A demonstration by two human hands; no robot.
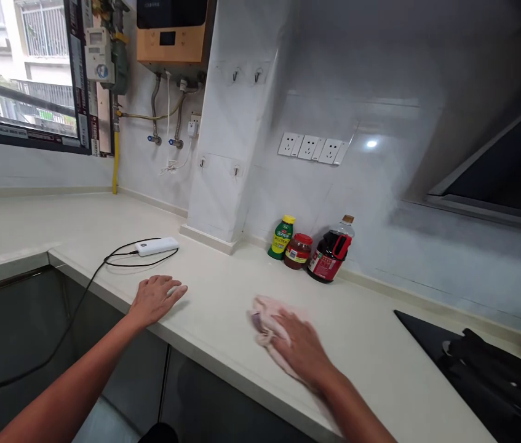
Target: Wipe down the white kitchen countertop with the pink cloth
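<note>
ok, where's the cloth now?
Head view, just right of centre: the pink cloth is under the right hand on the pale counter, nearer the camera than the red-lidded jar.

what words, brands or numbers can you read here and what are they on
Nothing reads with certainty.
Green bottle: label characters, too small.
Red-lidded jar: label, too small.
Dark bottle: red label, too small.
White meter: markings, too small.
Water heater: faint top marks, illegible.
Window frame: printed strips, blurred.

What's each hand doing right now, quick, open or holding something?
Left hand: open, nothing visibly held.
Right hand: on a crumpled, pale pink fabric cloth; blur hides whether its grip is closed.
</note>
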